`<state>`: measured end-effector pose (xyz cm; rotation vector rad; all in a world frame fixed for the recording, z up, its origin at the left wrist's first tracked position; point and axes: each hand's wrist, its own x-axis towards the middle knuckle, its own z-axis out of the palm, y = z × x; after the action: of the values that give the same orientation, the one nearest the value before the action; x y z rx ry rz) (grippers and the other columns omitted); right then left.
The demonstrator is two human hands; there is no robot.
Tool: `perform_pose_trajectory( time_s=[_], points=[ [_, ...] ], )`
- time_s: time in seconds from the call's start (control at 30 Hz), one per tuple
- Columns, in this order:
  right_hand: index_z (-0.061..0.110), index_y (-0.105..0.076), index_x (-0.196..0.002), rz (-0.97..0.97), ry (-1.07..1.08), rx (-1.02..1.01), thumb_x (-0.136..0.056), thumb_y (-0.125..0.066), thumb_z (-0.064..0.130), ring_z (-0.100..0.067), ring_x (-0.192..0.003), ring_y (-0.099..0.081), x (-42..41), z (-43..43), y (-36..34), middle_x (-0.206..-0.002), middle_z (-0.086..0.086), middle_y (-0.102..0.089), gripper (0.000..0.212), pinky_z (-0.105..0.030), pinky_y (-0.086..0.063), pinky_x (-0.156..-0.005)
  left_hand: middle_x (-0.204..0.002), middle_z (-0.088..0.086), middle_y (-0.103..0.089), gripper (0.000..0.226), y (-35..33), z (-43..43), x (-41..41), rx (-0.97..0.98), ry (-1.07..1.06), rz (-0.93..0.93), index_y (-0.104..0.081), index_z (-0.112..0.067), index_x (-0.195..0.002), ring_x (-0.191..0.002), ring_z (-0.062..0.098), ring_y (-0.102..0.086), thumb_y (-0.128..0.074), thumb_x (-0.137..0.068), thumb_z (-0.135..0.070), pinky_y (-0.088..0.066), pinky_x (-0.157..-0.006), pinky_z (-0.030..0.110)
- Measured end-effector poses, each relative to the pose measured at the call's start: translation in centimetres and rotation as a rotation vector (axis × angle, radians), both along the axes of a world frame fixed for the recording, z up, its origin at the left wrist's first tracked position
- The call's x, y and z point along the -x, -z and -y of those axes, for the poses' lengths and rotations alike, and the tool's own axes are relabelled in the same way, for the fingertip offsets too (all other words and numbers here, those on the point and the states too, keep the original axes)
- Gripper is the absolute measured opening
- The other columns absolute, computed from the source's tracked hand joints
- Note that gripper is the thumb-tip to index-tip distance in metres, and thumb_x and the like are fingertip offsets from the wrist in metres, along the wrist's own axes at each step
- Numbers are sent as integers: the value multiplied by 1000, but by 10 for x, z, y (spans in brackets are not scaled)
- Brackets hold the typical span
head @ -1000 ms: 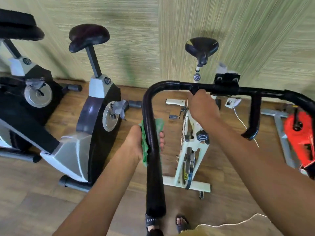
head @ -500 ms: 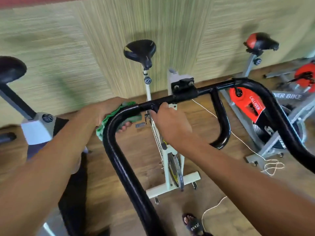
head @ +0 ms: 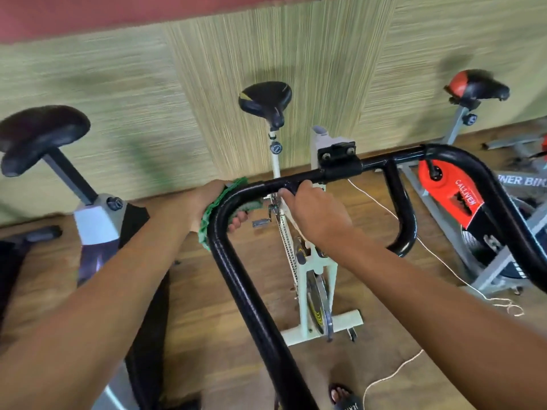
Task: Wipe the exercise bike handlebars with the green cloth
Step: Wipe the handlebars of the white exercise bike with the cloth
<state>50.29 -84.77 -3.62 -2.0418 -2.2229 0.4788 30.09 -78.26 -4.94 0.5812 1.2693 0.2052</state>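
The black handlebars [head: 242, 279] of a white exercise bike [head: 318, 279] fill the middle of the head view. My left hand [head: 207, 202] presses the green cloth [head: 220, 208] around the bar's left bend, fingers curled under the tube. The cloth shows on both sides of the bar there. My right hand [head: 315, 214] grips the bare crossbar just left of the centre clamp [head: 339, 162]. The right horn of the handlebars [head: 485, 190] curves off toward the frame's right edge.
A grey-and-black bike [head: 97, 220] with a black saddle stands close on the left. A red-and-grey bike [head: 461, 202] stands on the right. A white string [head: 444, 261] trails across the wooden floor. A sandalled foot [head: 343, 395] shows at the bottom. The wall is just behind.
My left hand has slid the cloth from the straight left grip up to the bar's left bend. The camera view has swung right. My right hand has kept its hold on the crossbar.
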Motion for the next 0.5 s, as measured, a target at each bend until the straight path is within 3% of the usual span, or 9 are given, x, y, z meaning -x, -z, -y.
perform_pose_trajectory(
  time_s=[0.1,0.2,0.27,0.37,0.5],
  points=[
    [8,-47,-122,-4,-26,-5,-109,-32,31,-37,-96,-61,0,4,-5,-98,-12,-50,31,-43,-52,-76,-60,6,-50,58,12,51,8,39,-403,299,-57,0,-86,-44,18,-49,-30,-101,-50,-47,-40,24],
    [7,-46,-136,12,-78,-18,-109,-33,20,-39,-101,-61,0,8,-11,-113,-20,-54,32,-46,-53,-82,-60,5,-48,42,9,102,-11,21,-738,466,-53,-7,-83,-45,18,-49,-29,-100,-37,-48,-43,24],
    [7,-46,-135,-41,-56,-37,-108,-35,17,-40,-104,-58,-2,9,-10,-116,-22,-53,31,-47,-52,-85,-58,6,-49,40,8,129,-26,12,-812,464,-54,-6,-81,-45,20,-50,-31,-100,-32,-48,-43,25],
    [0,-52,-122,-152,30,-8,-108,-32,33,-40,-109,-56,-2,8,-8,-118,-21,-56,41,-40,-42,-78,-58,8,-52,45,5,168,-46,10,-846,389,-57,-3,-78,-45,20,-53,-33,-99,-34,-51,-45,25],
    [5,-58,-98,-281,112,-1,-104,-37,42,-35,-92,-59,-3,3,3,-101,-16,-65,42,-36,-37,-71,-59,10,-53,50,2,216,-73,60,-910,381,-57,-2,-75,-43,21,-53,-33,-100,-38,-49,-43,24]
  ],
)
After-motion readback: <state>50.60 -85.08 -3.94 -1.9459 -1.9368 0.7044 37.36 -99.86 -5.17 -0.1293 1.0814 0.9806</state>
